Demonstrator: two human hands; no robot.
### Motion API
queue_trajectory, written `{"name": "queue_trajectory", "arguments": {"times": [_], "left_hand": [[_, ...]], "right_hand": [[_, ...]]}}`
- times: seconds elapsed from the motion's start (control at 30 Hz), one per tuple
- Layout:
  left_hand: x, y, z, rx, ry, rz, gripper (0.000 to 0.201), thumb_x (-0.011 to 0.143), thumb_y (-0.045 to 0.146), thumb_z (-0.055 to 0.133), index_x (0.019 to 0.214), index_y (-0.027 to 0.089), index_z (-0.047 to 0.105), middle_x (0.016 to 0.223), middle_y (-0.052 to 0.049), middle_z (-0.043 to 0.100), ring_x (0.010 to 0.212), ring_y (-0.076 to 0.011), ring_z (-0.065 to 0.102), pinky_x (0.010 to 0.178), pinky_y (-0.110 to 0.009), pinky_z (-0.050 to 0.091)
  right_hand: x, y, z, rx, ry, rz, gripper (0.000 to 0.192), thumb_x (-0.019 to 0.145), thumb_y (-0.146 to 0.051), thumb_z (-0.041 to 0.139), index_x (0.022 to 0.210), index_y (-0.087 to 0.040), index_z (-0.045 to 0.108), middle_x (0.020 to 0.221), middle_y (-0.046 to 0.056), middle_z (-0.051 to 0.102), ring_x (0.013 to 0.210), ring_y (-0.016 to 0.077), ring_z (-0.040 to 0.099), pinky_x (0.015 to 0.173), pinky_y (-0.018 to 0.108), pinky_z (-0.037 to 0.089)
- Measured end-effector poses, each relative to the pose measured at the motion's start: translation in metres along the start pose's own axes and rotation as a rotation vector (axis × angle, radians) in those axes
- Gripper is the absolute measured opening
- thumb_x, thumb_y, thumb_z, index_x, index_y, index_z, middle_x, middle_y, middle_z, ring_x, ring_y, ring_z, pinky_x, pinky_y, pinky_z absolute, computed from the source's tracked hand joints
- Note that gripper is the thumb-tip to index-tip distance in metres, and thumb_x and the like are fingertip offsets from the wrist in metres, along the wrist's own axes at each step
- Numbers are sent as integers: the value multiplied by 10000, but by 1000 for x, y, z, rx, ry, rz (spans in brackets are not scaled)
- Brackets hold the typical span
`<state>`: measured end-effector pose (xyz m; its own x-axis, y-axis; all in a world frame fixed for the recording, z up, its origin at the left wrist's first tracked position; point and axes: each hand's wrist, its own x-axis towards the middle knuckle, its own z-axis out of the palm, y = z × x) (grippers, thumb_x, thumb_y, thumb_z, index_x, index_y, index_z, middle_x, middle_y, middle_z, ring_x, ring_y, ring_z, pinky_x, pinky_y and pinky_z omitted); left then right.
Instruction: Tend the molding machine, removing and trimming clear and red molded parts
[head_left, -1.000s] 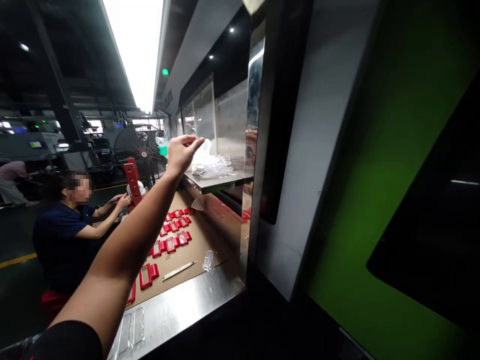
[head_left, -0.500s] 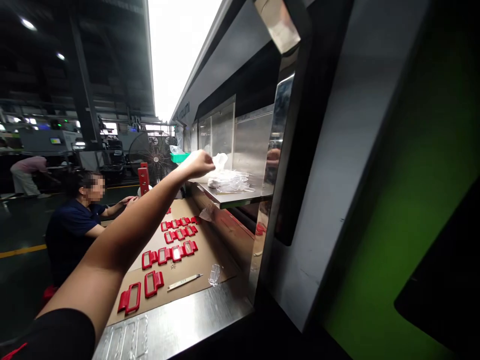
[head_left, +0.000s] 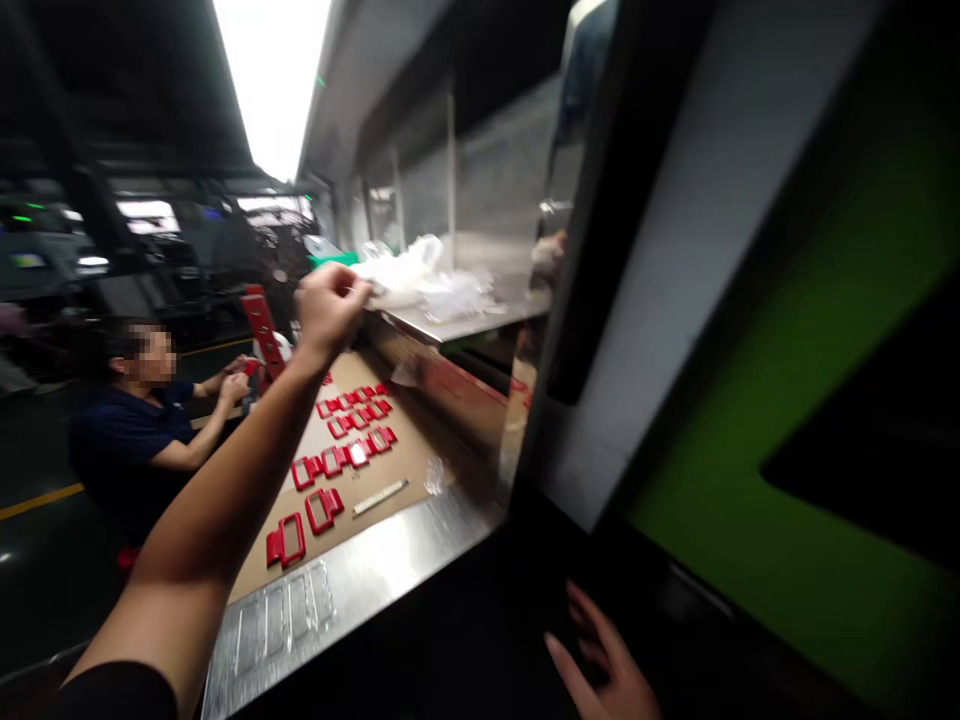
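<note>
My left hand point(head_left: 330, 308) is raised at the near corner of a metal shelf, its fingers curled into a pinch. Whatever lies between the fingertips is too small and blurred to name. Just beyond it, white plastic bags point(head_left: 409, 270) and a pile of clear plastic pieces point(head_left: 457, 295) rest on the shelf point(head_left: 480, 325). Low on the right, my right hand point(head_left: 604, 665) hangs in front of the dark machine base, thumb and fingers apart and holding nothing. Rows of red plastic frames point(head_left: 324, 510) lie below my left arm on the cardboard-covered table point(head_left: 420, 440).
A box-cutter-like tool point(head_left: 381, 497) and a small clear part point(head_left: 435, 477) lie near the table's metal edge point(head_left: 375, 570). Clear strips point(head_left: 285, 610) rest on that edge. A co-worker point(head_left: 135, 420) sits at left, hands on a red part. A green machine panel point(head_left: 750, 430) stands at right.
My left hand has drawn back left from above the shelf pile. My right hand has come into view at the bottom. The camera view has shifted, and the co-worker's hands show a red part.
</note>
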<state>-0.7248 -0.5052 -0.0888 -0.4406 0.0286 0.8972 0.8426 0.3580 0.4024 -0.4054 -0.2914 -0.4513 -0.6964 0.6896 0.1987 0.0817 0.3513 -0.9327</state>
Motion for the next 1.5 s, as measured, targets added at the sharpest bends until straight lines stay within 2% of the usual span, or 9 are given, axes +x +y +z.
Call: {"name": "queue_trajectory", "arguments": {"times": [0.07,0.13,0.27,0.43,0.77,1.1,1.33,1.4,1.5], "left_hand": [[-57,23,-12,-188,181,123,137,728,174,794,738,168,658,665,39,575,591,-101,501,562,-237,386],[-126,50,-22,-325,156,208,242,684,123,836,880,171,704,761,19,602,648,-108,518,577,-241,400],[-263,99,-29,-561,-640,-116,273,880,69,676,1108,220,692,998,-50,682,895,-185,656,754,-306,542],[-354,111,-16,-617,-810,-275,275,953,97,613,1173,249,675,1127,-66,674,1006,-185,679,863,-306,580],[-381,111,-46,-553,-895,-143,371,954,53,593,1296,194,623,1186,-111,695,1095,-219,683,932,-343,606],[-384,95,-49,-601,-1278,-73,302,989,77,519,1263,142,626,1187,-136,693,1044,-240,663,904,-371,585],[-369,81,-55,-715,-1469,-63,266,1004,88,499,1213,141,654,1143,-129,703,1007,-228,672,910,-359,554],[-357,70,-61,-787,-1445,-108,267,994,76,527,1203,161,669,1153,-116,704,1035,-213,682,924,-336,557],[-336,56,-70,-726,-1193,-220,299,949,28,592,1169,197,704,1122,-95,705,1014,-198,697,867,-302,576]], "right_hand": [[-9,-35,-1,11,-100,-89,702,851,-471,699,1483,-241,495,1505,158,540,1338,375,563,1052,589,537],[-10,-65,-3,46,-220,-179,919,817,-400,776,1603,-260,320,1593,135,437,1439,334,461,1139,548,471],[-14,-91,1,6,-367,-185,1138,781,-327,853,1664,-299,135,1676,107,293,1529,314,323,1234,520,357],[-36,-81,9,-82,-481,-196,1120,828,-243,733,1675,-279,2,1711,101,190,1556,297,268,1269,502,304],[-53,-71,18,-273,-628,-75,935,949,-150,495,1661,-367,-71,1740,35,45,1586,273,175,1253,540,313],[-59,-57,16,-459,-836,-55,1080,856,-153,587,1650,-390,-105,1728,29,-137,1597,336,37,1235,620,255],[-62,-50,20,-427,-903,-103,1114,836,-200,687,1672,-316,-40,1736,85,-12,1587,354,119,1238,609,274],[-58,-54,16,-281,-943,-83,1193,799,-306,826,1680,-267,23,1724,125,115,1569,348,212,1243,555,316],[-50,-65,8,-65,-1024,-60,1189,737,-427,931,1663,-235,210,1667,125,320,1506,312,378,1237,456,368]]}}
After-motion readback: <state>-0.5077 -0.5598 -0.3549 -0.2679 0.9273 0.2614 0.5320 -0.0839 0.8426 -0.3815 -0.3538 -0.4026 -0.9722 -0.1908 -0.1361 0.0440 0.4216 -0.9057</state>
